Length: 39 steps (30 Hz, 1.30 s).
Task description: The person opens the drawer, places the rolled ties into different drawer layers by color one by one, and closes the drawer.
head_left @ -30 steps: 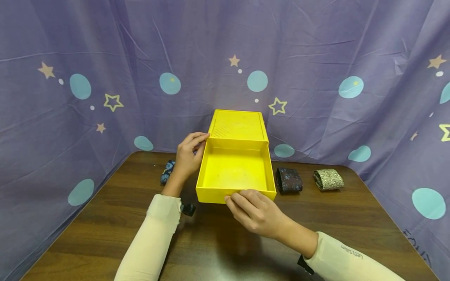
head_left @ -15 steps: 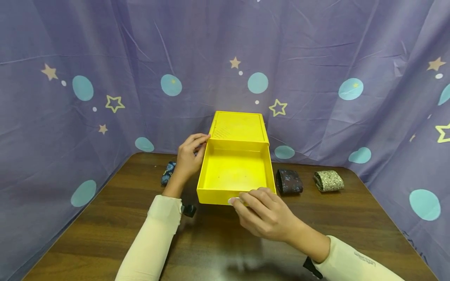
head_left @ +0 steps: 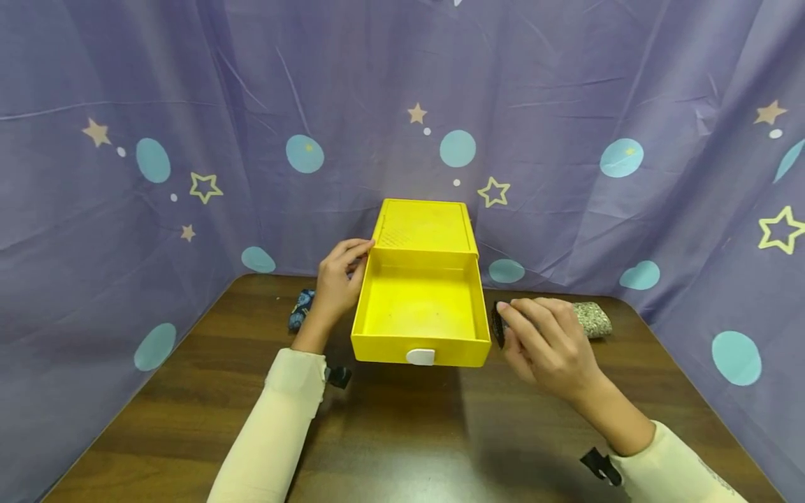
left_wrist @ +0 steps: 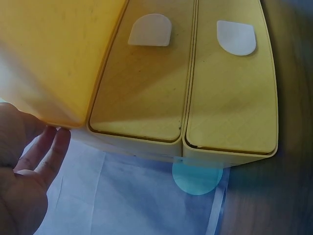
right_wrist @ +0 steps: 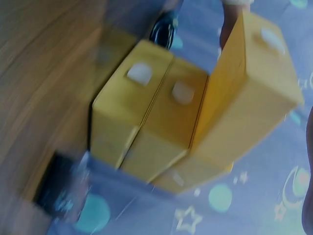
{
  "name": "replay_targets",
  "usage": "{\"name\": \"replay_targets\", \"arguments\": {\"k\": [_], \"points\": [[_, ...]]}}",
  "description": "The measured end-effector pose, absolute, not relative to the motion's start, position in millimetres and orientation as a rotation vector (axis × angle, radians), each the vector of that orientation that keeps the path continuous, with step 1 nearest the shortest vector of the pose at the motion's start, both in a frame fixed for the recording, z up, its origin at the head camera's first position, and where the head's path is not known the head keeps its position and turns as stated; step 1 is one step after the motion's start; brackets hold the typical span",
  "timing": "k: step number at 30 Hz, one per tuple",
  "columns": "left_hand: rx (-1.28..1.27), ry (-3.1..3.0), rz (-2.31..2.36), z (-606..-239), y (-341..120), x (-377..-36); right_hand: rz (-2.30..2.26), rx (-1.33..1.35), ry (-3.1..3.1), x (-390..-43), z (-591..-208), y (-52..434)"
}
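Observation:
A yellow drawer unit [head_left: 424, 223] stands at the back of the table, its top drawer [head_left: 377, 347] pulled far out and bare inside. The drawer front carries a white tab handle [head_left: 421, 357]. My left hand [head_left: 338, 279] touches the unit's left side with extended fingers, also seen in the left wrist view. To the right of the drawer, my right hand [head_left: 553, 349] hovers with loosely bent fingers, largely hiding a dark floral rolled cloth [head_left: 497, 325]. In the blurred right wrist view this dark cloth [right_wrist: 63, 191] lies on the table apart from the hand.
Two lower drawers [left_wrist: 139, 93] are pushed in, each with a white tab. A pale speckled rolled cloth [head_left: 592, 320] lies at the right, and a blue patterned cloth [head_left: 302, 311] at the left behind my forearm. A purple curtain [head_left: 541, 91] hangs behind the wooden table [head_left: 402, 440].
My right hand has let go of the drawer's front and moved right, past its corner, uncovering the white tab. My left hand and the drawer have stayed in place.

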<state>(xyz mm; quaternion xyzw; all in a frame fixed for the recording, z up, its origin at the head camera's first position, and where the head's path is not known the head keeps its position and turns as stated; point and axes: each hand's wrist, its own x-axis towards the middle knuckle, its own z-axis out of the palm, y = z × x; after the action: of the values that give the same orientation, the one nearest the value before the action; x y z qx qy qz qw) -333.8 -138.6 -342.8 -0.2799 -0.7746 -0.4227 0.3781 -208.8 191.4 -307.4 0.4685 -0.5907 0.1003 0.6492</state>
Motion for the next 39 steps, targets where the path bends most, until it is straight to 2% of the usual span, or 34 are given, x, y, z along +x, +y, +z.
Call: {"name": "replay_targets", "arguments": {"k": [7,21,39], "points": [[-0.734,-1.975,-1.076,-342,-138,-332,0.223,0.974,-1.536,-220,-324,240],[-0.712,-2.006,-1.074,-345,-138,-332,0.123,0.833,-2.070,-276,-375,335],[-0.719,-1.990,-1.057,-344,-137,-333,-0.004,0.696,-2.555,-312,-401,381]]}}
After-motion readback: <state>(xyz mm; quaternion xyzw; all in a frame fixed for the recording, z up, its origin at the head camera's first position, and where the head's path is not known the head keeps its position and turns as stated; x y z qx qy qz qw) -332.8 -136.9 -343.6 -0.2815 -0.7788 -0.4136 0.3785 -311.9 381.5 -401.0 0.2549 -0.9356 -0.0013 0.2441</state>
